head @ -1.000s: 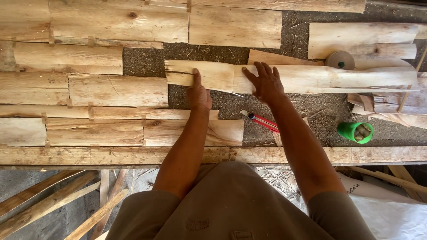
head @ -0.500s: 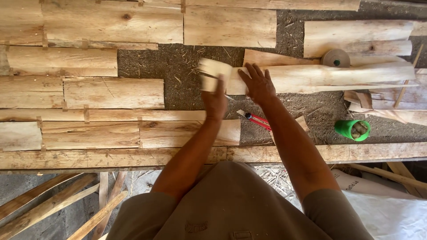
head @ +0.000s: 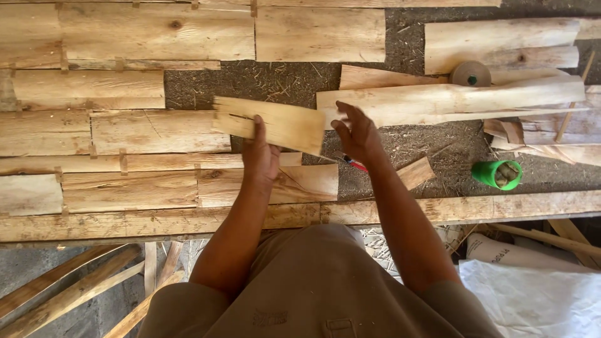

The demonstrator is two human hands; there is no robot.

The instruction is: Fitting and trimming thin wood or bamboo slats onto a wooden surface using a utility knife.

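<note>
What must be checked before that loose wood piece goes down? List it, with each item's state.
1. Left hand has hold of the wood piece: ok, thumb on top near its left end.
2. Right hand supports the piece: not ok, fingers are spread beside its right end, apart from it.
3. Piece lies level: not ok, it is tilted, right end lower.
4. Bare gap in the rows of laid boards is free of tools: ok, only loose fibres show.
5. Red-handled tool is out of the way: cannot tell, the right hand hides most of it.
6. Green cup stands aside: ok, far right.
</note>
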